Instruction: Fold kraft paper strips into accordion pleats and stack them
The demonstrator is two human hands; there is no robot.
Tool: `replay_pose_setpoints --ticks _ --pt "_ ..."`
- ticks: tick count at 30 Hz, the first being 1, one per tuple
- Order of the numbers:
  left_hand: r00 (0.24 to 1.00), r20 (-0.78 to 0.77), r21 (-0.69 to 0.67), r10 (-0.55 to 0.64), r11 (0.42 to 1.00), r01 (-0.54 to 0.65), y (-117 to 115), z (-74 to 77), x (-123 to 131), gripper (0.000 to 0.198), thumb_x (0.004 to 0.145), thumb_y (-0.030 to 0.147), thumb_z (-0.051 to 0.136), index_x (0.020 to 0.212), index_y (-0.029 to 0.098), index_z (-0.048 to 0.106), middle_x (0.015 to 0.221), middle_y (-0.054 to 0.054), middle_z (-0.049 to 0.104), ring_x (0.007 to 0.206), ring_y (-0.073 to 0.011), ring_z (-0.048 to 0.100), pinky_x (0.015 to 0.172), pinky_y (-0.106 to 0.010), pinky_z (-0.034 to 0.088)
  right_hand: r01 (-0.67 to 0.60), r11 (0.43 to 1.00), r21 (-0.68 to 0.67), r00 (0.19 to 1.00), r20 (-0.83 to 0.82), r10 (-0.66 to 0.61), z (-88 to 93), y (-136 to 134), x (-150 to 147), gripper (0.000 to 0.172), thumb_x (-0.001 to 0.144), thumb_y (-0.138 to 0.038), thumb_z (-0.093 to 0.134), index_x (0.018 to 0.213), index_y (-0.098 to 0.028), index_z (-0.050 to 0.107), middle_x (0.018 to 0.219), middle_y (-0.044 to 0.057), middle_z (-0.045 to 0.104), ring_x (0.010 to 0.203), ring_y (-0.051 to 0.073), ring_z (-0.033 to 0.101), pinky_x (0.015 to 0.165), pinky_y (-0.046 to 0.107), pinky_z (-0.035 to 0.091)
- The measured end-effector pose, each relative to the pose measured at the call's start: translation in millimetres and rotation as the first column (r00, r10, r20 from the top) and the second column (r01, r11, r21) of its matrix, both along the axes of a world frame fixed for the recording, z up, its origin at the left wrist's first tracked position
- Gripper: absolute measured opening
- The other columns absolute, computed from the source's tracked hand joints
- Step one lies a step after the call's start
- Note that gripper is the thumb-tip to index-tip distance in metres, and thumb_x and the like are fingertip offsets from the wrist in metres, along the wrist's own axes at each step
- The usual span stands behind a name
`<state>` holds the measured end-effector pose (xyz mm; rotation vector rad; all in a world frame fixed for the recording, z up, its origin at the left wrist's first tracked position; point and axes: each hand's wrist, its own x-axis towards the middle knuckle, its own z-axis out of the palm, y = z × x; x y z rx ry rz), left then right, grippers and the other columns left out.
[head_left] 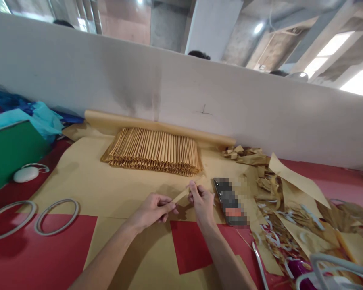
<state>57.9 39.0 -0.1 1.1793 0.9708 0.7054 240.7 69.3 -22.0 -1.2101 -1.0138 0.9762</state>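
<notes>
A paper strip (181, 194) is held slanting between the hands, just above the brown sheet (87, 177) spread over the red tabletop (48, 257). Its lower end is pinched by thumb and forefinger of the left hand (153, 209), its upper end by the fingertips of the right hand (201, 201). Both forearms are stretched forward, the wrists turned inward. A pleated paper stack (153, 151) is seen beyond the hands. A dark device (230, 199) lies just beside the right hand; it is blurred, so no writing can be read.
</notes>
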Motion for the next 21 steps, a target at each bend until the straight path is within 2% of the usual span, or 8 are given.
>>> replay_pose_setpoints --ticks 4,9,13,16,18,21 --pt "1.0 0.005 0.002 0.003 1.0 -0.003 2 -3.7 -1 0.055 0.075 0.062 0.074 0.092 0.01 0.075 0.088 -0.012 0.075 0.05 -0.007 0.047 0.048 -0.022 0.034 0.01 1.0 0.001 1.0 0.004 -0.01 0.0 0 -1 0.05 0.073 -0.064 0.076 0.069 -0.015 0.067 0.049 -0.005 0.046 0.046 0.009 0.039 0.044 0.023 0.032" --pt "0.999 0.039 -0.031 -0.024 0.999 0.026 3 -1.6 -6 0.055 0.076 0.059 0.076 0.102 0.011 0.075 0.099 -0.012 0.075 0.054 -0.008 0.049 0.052 -0.023 0.037 0.001 1.0 -0.006 1.0 -0.003 -0.001 -0.3 -1 -1 0.049 0.074 -0.062 0.077 0.073 -0.014 0.07 0.05 -0.004 0.046 0.047 0.009 0.04 0.045 0.023 0.032" --pt "0.997 0.022 0.027 -0.07 0.997 0.069 2 3.1 -10 0.05 0.084 0.057 0.069 0.103 0.012 0.077 0.088 -0.008 0.073 0.059 -0.0095 0.05 0.057 -0.023 0.039 -0.002 1.0 -0.013 0.999 -0.036 0.002 1.1 0 -1 0.048 0.073 -0.061 0.078 0.074 -0.014 0.07 0.049 -0.005 0.046 0.046 0.009 0.039 0.045 0.023 0.031" --pt "0.999 0.019 0.039 -0.044 0.998 0.043 3 0.3 -8 0.047 0.084 0.056 0.07 0.1 0.012 0.077 0.091 -0.01 0.074 0.058 -0.0092 0.05 0.057 -0.023 0.039 -0.018 1.0 -0.02 0.995 -0.099 0.016 3.0 -1 -4 0.05 0.071 -0.063 0.078 0.074 -0.014 0.068 0.049 -0.005 0.046 0.045 0.009 0.039 0.045 0.023 0.032" --pt "1.0 0.027 0.037 0.007 0.999 -0.008 3 -3.0 -6 0.049 0.082 0.057 0.071 0.098 0.012 0.077 0.097 -0.012 0.075 0.055 -0.0082 0.049 0.054 -0.023 0.038 -0.077 0.996 -0.05 0.985 -0.156 0.068 3.6 -3 -9 0.051 0.068 -0.065 0.079 0.075 -0.015 0.067 0.049 -0.006 0.046 0.044 0.008 0.039 0.044 0.023 0.033" --pt "0.996 0.052 0.031 0.069 0.997 -0.071 4 -4.9 -4 0.051 0.078 0.059 0.074 0.093 0.011 0.077 0.094 -0.011 0.075 0.052 -0.0076 0.05 0.05 -0.022 0.038 -0.225 0.965 -0.132 0.962 -0.189 0.198 2.5 -9 -19 0.052 0.067 -0.065 0.08 0.065 -0.017 0.06 0.047 -0.006 0.046 0.042 0.008 0.039 0.042 0.021 0.029"
